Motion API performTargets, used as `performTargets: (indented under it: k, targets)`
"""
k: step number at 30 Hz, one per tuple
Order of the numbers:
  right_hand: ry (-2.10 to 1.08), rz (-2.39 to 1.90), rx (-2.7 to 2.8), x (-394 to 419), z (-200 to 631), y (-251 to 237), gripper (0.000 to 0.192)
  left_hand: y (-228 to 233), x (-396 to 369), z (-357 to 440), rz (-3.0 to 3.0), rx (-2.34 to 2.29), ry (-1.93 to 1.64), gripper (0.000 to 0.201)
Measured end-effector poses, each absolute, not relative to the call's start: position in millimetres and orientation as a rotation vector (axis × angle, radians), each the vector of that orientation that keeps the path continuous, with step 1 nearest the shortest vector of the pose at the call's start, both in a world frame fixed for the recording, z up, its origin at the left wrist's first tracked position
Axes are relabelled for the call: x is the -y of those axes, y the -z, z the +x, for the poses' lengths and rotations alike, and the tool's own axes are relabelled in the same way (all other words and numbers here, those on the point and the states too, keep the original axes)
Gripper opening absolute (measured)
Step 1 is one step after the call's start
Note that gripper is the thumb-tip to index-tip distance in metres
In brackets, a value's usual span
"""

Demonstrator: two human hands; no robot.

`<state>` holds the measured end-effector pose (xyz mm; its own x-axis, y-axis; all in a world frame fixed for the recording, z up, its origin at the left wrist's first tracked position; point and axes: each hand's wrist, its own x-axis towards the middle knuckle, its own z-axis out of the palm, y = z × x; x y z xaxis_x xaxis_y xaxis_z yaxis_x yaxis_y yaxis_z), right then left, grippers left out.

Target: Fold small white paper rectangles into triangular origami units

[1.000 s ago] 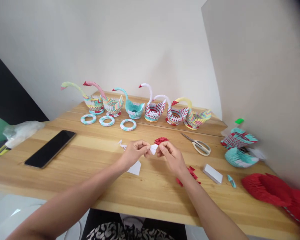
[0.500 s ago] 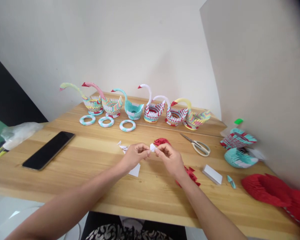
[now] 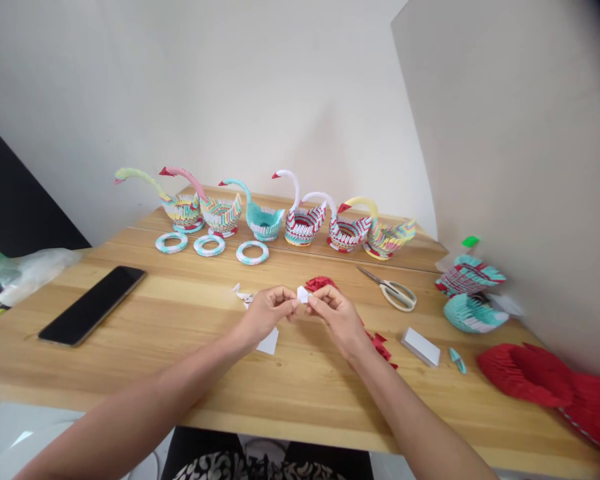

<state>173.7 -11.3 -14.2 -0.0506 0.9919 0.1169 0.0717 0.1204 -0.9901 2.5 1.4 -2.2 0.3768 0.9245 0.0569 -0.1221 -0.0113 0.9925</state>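
Observation:
A small folded piece of white paper [image 3: 303, 294] is pinched between my two hands above the table. My left hand [image 3: 273, 310] grips its left side with thumb and forefinger, and my right hand [image 3: 334, 313] holds the right side the same way. Flat white paper [image 3: 269, 341] lies below my left wrist, and small folded white pieces [image 3: 243, 295] lie just beyond that hand. Behind my right hand is a heap of red folded paper pieces [image 3: 321, 283]. More red pieces [image 3: 381, 348] lie beside my right forearm, partly hidden by it.
Several folded-paper swans [image 3: 265, 223] line the back of the wooden table [image 3: 190, 380], with paper rings [image 3: 253, 253] before them. Scissors [image 3: 397, 295], a white paper stack [image 3: 421, 347] and a red paper model [image 3: 525, 377] are on the right. A phone [image 3: 93, 305] lies left.
Both hands keep their pinch on the folded white paper, with only slight finger movement. The whole view has shifted a little, so things appear slightly further left.

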Motion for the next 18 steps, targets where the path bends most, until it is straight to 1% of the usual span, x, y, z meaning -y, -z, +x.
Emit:
performTargets:
  k: [2,5,10,16,18]
  targets:
    - [-1.144,-1.123,1.357,11.6,172.3,12.7,0.024,1.9,-1.9,2.1,1.304,-0.822,-0.987,0.027]
    - [-1.089,-1.108,1.425,12.7,170.9,11.6,0.031,1.6,-1.9,2.6,1.306,-0.812,-0.95,0.027]
    - [-1.033,-1.14,1.49,13.7,173.4,11.6,0.029,0.9,-0.4,4.6,1.322,-0.803,-0.899,0.021]
    - [-1.182,-1.106,1.399,9.8,181.1,4.5,0.034,0.3,-0.8,3.7,1.341,-0.814,-0.897,0.018]
    - [-1.18,-1.114,1.416,9.7,182.2,3.3,0.033,0.7,-1.3,3.0,1.35,-0.84,-0.891,0.018]
